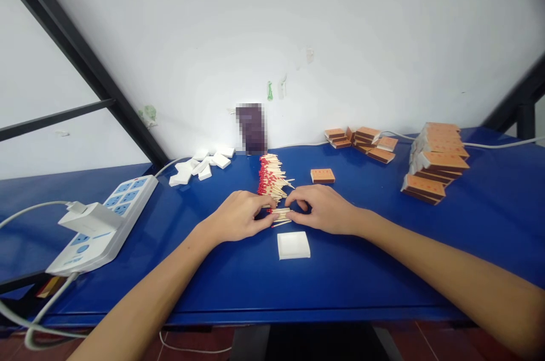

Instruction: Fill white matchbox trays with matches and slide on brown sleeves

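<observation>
Both hands meet at a small bunch of matches (281, 214) on the blue table. My left hand (244, 214) pinches the red-headed end, and my right hand (320, 209) has its fingers closed around the other end. Just beyond lies a long pile of red-tipped matches (271, 176), heads to the left. A white, shallow matchbox tray (293, 245) rests nearer to me, below the hands. Behind my right hand an orange matchbox (322, 175) lies flat by itself.
White trays (202, 163) lie loosely at the back left. Orange matchbox sleeves (361, 139) are heaped at the back right, with stacked matchboxes (438, 162) farther right. A power strip (106, 225) with cables is on the left. A blurred dark object (252, 127) stands against the wall.
</observation>
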Demonstrator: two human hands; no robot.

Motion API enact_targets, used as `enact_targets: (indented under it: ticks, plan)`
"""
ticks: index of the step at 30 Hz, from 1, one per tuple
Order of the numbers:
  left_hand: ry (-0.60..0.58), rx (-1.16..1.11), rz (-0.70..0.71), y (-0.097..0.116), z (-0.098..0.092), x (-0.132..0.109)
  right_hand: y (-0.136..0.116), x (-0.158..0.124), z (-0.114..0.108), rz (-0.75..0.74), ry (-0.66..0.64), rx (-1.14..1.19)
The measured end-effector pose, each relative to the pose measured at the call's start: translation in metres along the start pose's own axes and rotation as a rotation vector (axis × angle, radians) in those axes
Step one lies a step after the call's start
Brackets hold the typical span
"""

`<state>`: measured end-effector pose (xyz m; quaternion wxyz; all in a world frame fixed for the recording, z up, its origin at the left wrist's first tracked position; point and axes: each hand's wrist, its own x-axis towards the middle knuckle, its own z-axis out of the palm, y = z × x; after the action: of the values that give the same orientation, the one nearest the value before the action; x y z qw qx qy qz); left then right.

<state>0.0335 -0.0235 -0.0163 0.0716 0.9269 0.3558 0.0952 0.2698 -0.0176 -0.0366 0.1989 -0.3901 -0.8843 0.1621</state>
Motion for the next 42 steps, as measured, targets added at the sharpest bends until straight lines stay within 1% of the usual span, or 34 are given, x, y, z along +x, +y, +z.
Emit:
enact_targets:
  ticks: [9, 16, 23, 32, 42]
  plan:
    - [-0.013, 0.003, -0.024, -0.001, -0.0002, 0.0, 0.0014, 0.0002, 0.0019, 0.006, -0.004, -0.004]
    - [0.001, -0.003, -0.022, 0.0006, -0.0041, -0.0015, 0.0013, -0.0008, -0.0022, -0.027, -0.034, 0.016]
    - [0.012, -0.002, -0.023, -0.0005, -0.0034, -0.0031, 0.0003, -0.0019, -0.0043, -0.039, -0.04, 0.025]
    - [-0.001, -0.033, -0.051, 0.0015, -0.005, -0.0029, -0.0027, -0.0013, -0.0025, 0.005, -0.012, -0.004]
    - [0.005, -0.026, -0.065, 0.0013, -0.0036, -0.0003, -0.0022, -0.0003, -0.0014, -0.008, -0.014, -0.022]
